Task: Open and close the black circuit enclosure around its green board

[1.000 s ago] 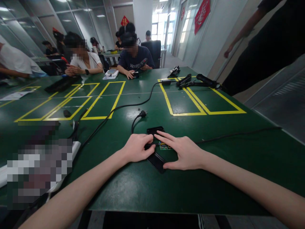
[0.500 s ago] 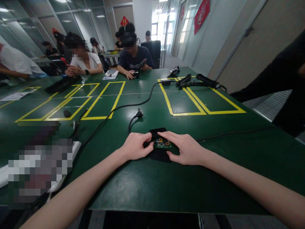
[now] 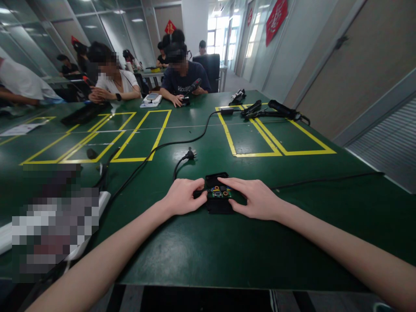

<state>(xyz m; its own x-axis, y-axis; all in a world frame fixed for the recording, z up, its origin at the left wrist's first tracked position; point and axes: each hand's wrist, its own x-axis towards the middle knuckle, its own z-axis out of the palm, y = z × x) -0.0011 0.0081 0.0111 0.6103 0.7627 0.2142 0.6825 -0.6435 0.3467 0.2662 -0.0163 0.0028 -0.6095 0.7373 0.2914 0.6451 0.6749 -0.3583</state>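
On the green tabletop, from the left, a white object lay partly blurred out, too unclear for us to name. Farther right, a black plug rested beyond our left hand, its short cord bending back towards us. Our left grip was pinching a black cable between thumb and fingers, beside the circuit board. The board sat between two black covers, the far cover and the near cover. Our right hand arched over its right side, the grip spread, fingertips at the far cover and thumb by the near one. We judged that steady, light pressure at the covers' edges suited this best, with slack in the cable so nothing tugged the board's joints. Rightmost, a thin black cord ran away across the surface.
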